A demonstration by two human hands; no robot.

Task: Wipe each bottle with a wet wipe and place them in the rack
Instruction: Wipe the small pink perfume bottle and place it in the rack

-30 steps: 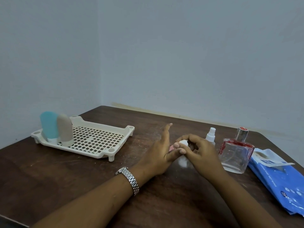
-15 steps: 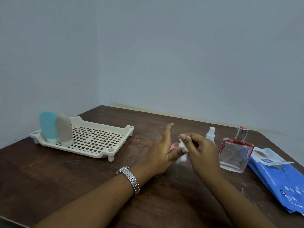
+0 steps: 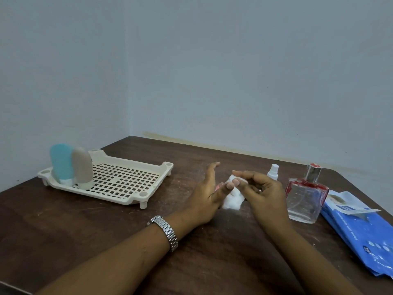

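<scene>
At the table's middle my left hand [image 3: 207,193] grips a small pink bottle [image 3: 217,187], mostly hidden behind its thumb and fingers. My right hand [image 3: 258,191] pinches a white wet wipe [image 3: 232,198] against that bottle. The cream rack [image 3: 119,179] lies at the left with a blue bottle [image 3: 60,163] and a beige bottle [image 3: 83,167] standing upside down in its left end. A small white spray bottle [image 3: 272,171] and a square glass perfume bottle [image 3: 306,194] stand on the table to the right of my hands.
A blue pack of wet wipes [image 3: 361,228] lies at the right table edge, its flap peeled back. The dark wooden table [image 3: 106,231] sits in a corner, with walls behind and to the left. A metal watch is on my left wrist.
My right hand has shifted the wipe slightly over the small bottle and its fingers have lifted a little. My left hand has stayed put.
</scene>
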